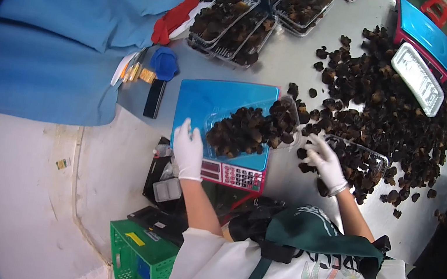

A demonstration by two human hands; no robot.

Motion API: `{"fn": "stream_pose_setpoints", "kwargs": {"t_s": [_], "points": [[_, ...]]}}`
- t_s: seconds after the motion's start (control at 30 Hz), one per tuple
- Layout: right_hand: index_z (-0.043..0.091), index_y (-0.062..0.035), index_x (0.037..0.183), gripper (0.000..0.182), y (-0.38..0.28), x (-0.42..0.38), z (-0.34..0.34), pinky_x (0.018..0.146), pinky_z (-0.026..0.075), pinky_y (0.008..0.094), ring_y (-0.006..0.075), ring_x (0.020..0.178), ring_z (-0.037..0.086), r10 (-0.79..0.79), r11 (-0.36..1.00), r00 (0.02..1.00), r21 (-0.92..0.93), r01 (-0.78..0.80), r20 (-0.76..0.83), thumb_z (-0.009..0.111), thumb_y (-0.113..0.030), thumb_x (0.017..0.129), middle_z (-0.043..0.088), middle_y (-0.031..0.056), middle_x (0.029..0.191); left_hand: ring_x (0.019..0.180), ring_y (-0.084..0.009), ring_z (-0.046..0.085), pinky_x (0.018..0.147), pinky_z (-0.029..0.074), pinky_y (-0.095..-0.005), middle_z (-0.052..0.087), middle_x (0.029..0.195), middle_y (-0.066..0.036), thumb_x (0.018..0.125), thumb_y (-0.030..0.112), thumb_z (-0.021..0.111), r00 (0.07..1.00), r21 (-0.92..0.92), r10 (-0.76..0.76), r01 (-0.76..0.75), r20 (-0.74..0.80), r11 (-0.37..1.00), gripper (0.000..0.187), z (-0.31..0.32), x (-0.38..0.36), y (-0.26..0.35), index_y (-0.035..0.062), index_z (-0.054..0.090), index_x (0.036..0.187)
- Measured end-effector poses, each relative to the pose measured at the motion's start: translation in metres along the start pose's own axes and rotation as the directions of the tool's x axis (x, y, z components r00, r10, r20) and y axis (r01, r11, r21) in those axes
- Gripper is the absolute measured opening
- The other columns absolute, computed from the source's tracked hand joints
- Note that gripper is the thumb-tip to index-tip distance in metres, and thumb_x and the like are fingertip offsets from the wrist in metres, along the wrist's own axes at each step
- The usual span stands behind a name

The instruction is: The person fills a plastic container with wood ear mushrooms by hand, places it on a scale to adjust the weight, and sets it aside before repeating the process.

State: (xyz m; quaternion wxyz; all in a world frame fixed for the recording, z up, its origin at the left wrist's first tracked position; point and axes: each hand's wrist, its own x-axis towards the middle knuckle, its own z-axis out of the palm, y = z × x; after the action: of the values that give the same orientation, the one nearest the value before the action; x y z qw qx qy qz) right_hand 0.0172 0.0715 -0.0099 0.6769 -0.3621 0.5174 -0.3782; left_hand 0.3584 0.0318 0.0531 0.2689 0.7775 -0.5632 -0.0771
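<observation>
I note my left hand (188,151) resting flat and unclenched against the mushroom-filled clear tray (248,132) on the blue scale (224,101), my right hand (326,164) pinching mushrooms beside the worktop pile (393,115); weighing underway, next adjust the portion.

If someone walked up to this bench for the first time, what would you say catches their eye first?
Probably the big heap of dark dried mushrooms spread over the steel table on the right. Next, the bright blue scale at centre, carrying a clear tray of mushrooms, with the white-gloved left hand at its edge and the right hand reaching into the heap.
</observation>
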Motion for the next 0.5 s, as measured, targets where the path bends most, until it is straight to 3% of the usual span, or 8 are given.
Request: {"fn": "stream_pose_setpoints", "kwargs": {"t_s": [0.07,0.13,0.27,0.33,0.4,0.47,0.5], "points": [[0.034,-0.0092,0.137,0.054,-0.006,0.007,0.016,0.072,0.05,0.0265,0.0135,0.082,0.06,0.027,0.999,0.999,0.026,-0.028,0.044,0.056,-0.019,0.089,0.053,0.0095,0.114,0.072,-0.0172,0.057,0.066,0.048,-0.0288,0.059,0.086,-0.012,0.086,0.009,0.053,0.949,-0.214,-0.213,0.264,0.234,0.94,0.03,0.004,-0.004,-0.009,-0.0039,0.056,0.112],[0.031,-0.0106,0.139,0.056,-0.008,0.014,0.023,0.073,0.05,0.027,0.0154,0.083,0.061,0.076,0.988,0.993,0.125,-0.086,0.088,0.055,-0.019,0.09,0.053,0.0111,0.113,0.062,-0.0074,0.053,0.056,0.047,-0.0223,0.059,0.075,-0.004,0.088,0.008,0.052,0.842,-0.391,-0.325,0.499,0.431,0.773,0.027,0.014,-0.006,-0.016,-0.0045,0.058,0.111],[0.037,-0.008,0.136,0.047,-0.02,0.039,0.017,0.072,0.052,0.0277,0.0177,0.081,0.063,0.029,0.989,0.999,0.144,-0.034,0.042,0.052,-0.012,0.091,0.058,0.0094,0.105,0.061,-0.0073,0.054,0.056,0.05,-0.0206,0.058,0.077,-0.003,0.088,0.004,0.052,0.779,-0.52,-0.324,0.607,0.536,0.601,0.023,0.019,0.009,-0.002,-0.002,0.06,0.108],[0.041,-0.0061,0.133,0.044,-0.037,0.058,0.003,0.07,0.052,0.0263,0.0168,0.079,0.063,0.038,0.988,0.999,0.15,-0.033,-0.029,0.052,-0.011,0.091,0.06,0.01,0.103,0.063,-0.0081,0.055,0.058,0.053,-0.0228,0.058,0.077,-0.003,0.088,0.004,0.053,0.76,-0.514,-0.289,0.619,0.582,0.593,0.022,0.031,0.027,0.01,-0.0003,0.06,0.108],[0.046,-0.0037,0.128,0.04,-0.061,0.082,-0.014,0.067,0.053,0.0255,0.0124,0.074,0.063,-0.05,0.982,0.991,0.177,0.071,-0.122,0.053,-0.012,0.09,0.062,0.0053,0.099,0.065,-0.0087,0.056,0.059,0.053,-0.0233,0.058,0.08,-0.004,0.088,0.004,0.053,0.767,-0.55,-0.237,0.606,0.597,0.575,0.021,0.049,0.048,0.034,-0.0002,0.059,0.107],[0.048,-0.0041,0.127,0.039,-0.097,0.109,-0.036,0.067,0.052,0.0248,0.0114,0.072,0.062,-0.132,0.988,0.974,0.055,0.144,-0.186,0.053,-0.015,0.09,0.062,0.004,0.098,0.068,-0.0093,0.057,0.06,0.053,-0.0237,0.058,0.084,-0.006,0.088,0.004,0.052,0.788,-0.628,-0.165,0.581,0.593,0.518,0.019,0.071,0.075,0.063,-0.0004,0.057,0.106],[0.049,-0.0042,0.127,0.038,-0.11,0.126,-0.05,0.066,0.052,0.0245,0.011,0.07,0.062,-0.279,0.958,0.945,-0.113,0.263,-0.169,0.053,-0.015,0.09,0.061,0.0035,0.094,0.07,-0.0101,0.057,0.062,0.054,-0.0241,0.058,0.087,-0.007,0.089,0.004,0.051,0.792,-0.639,-0.137,0.57,0.595,0.516,0.018,0.084,0.089,0.076,-0.0005,0.055,0.106]]}}
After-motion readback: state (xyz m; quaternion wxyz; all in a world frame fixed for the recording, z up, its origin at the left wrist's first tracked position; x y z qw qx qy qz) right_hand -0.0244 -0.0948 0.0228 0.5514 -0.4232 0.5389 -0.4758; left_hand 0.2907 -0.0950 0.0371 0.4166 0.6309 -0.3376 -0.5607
